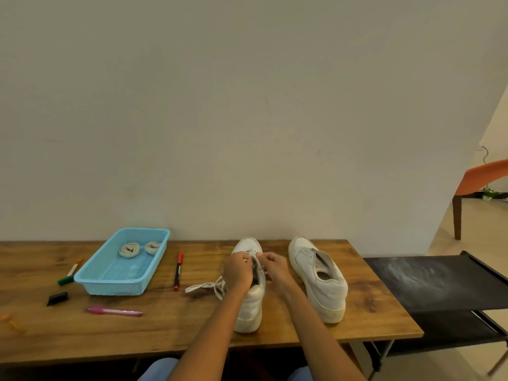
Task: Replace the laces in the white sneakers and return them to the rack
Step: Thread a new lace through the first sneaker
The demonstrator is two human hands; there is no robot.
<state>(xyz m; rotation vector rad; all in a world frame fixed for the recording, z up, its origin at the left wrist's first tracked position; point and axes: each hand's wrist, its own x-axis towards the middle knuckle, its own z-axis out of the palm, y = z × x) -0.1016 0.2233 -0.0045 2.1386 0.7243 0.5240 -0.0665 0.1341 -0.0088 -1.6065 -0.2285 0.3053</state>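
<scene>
We're partway in, still on the unlacing stage by our read. The near white leather low-top sneaker (248,298) stands on the brown wooden tabletop (176,325), toe toward the wall, and both hands are at its eyelet area: our left hand (238,269) and right hand (275,266) have fingers curled in a pinching grip on the old flat white lace (204,287), whose loose length trails off to the left of the shoe on the tabletop. Exactly which eyelet is being worked we can't tell, the fingers cover it. The second white leather sneaker (319,279) sits just to the right, apart from the first, and looks already unlaced, eyelets bare as far as we can see. Two rolled-up off-white replacement laces (137,249) lie in the light-blue perforated plastic basket (110,281) at left, untouched. So probably: one shoe stripped, one nearly stripped; threading new laces into both is left, then return to the black fabric-shelf rack (439,284) beside the tabletop on the right. Stray pens and markers lie around the basket.
</scene>
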